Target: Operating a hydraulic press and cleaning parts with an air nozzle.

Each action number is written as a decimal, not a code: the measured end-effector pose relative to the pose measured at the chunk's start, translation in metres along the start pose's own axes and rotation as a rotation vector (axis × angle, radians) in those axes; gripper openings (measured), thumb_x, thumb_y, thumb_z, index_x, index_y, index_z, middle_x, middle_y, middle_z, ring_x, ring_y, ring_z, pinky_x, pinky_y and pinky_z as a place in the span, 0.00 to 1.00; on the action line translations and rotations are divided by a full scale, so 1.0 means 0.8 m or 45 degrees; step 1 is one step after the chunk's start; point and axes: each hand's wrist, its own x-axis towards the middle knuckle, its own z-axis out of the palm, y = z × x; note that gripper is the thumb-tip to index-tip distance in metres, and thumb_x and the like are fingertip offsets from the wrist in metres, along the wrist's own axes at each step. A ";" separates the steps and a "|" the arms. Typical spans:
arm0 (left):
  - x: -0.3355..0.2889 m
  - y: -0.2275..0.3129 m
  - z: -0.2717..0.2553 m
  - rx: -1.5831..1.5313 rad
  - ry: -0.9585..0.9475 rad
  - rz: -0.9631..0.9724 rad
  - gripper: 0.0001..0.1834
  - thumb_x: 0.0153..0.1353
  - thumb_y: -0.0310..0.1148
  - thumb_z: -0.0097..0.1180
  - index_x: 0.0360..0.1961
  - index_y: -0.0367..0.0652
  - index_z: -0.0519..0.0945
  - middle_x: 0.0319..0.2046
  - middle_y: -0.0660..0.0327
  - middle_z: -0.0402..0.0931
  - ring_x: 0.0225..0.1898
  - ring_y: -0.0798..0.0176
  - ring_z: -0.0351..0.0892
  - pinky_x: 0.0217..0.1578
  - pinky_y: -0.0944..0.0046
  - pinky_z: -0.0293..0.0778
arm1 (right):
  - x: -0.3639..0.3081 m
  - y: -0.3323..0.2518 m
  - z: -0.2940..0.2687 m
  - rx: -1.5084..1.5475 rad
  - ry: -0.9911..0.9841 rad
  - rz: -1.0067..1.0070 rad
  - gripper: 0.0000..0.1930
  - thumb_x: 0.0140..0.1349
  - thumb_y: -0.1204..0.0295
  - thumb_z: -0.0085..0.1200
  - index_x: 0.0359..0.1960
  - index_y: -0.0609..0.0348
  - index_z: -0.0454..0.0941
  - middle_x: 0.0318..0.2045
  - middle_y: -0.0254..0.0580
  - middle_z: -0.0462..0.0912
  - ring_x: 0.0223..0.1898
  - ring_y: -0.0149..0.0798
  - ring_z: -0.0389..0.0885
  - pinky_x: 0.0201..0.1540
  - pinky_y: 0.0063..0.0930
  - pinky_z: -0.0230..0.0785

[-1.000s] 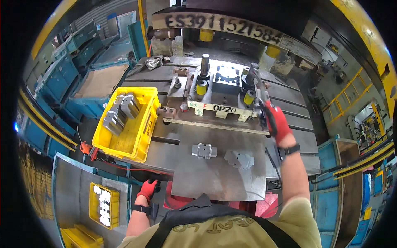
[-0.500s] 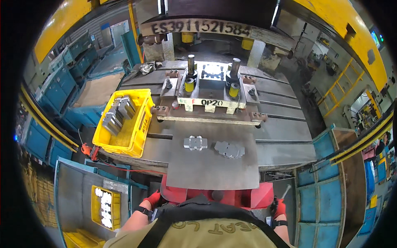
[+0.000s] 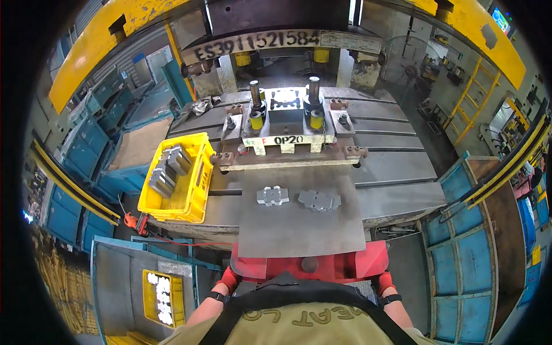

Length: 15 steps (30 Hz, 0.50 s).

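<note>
My left hand, in a red glove, is at the left end of a red console. My right hand, in a red and dark glove, is at the console's right end. Both hands' fingers are largely hidden. A dark round knob sits mid-console. Just beyond, on a steel plate, lie a lighter stamped metal piece and a darker flat one. Farther back stands a lower die with two upright guide posts and a bright cut-out piece on top.
On the bed's left stands a yellow crate with stacked metal parts. A lower yellow bin holds shiny pieces. The press's upper beam hangs over the back. Yellow-striped bars and blue-framed panels flank me.
My right hand has moved in against the console's right end; the pale rod-like thing beside it is no longer visible. The view has shifted slightly. The pieces on the plate stay put.
</note>
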 end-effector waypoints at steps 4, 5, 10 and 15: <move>-0.029 0.034 -0.008 -0.337 0.015 -0.126 0.19 0.51 0.37 0.42 0.44 0.41 0.64 0.41 0.58 0.66 0.44 0.64 0.64 0.41 0.68 0.61 | 0.003 -0.001 0.006 0.379 -0.018 -0.043 0.09 0.46 0.66 0.46 0.27 0.57 0.72 0.24 0.36 0.72 0.26 0.33 0.67 0.25 0.27 0.59; -0.031 0.038 -0.009 -0.448 0.015 -0.163 0.19 0.51 0.37 0.42 0.44 0.41 0.64 0.41 0.58 0.66 0.43 0.64 0.64 0.41 0.68 0.61 | 0.003 -0.002 0.008 0.516 -0.018 -0.056 0.08 0.45 0.68 0.48 0.24 0.58 0.72 0.19 0.35 0.71 0.21 0.31 0.66 0.21 0.27 0.58; -0.032 0.038 -0.015 -0.287 0.153 -0.065 0.21 0.49 0.40 0.44 0.44 0.40 0.64 0.40 0.58 0.67 0.40 0.63 0.67 0.39 0.66 0.63 | -0.026 -0.039 0.005 0.357 -0.018 -0.136 0.06 0.43 0.69 0.49 0.21 0.59 0.73 0.14 0.34 0.72 0.13 0.28 0.64 0.14 0.24 0.54; -0.029 0.043 -0.017 -0.256 0.133 -0.051 0.22 0.49 0.40 0.45 0.43 0.40 0.65 0.40 0.58 0.68 0.39 0.62 0.68 0.38 0.66 0.64 | -0.036 -0.052 0.006 0.413 -0.026 -0.178 0.07 0.44 0.68 0.48 0.21 0.57 0.73 0.14 0.34 0.72 0.10 0.27 0.62 0.11 0.22 0.50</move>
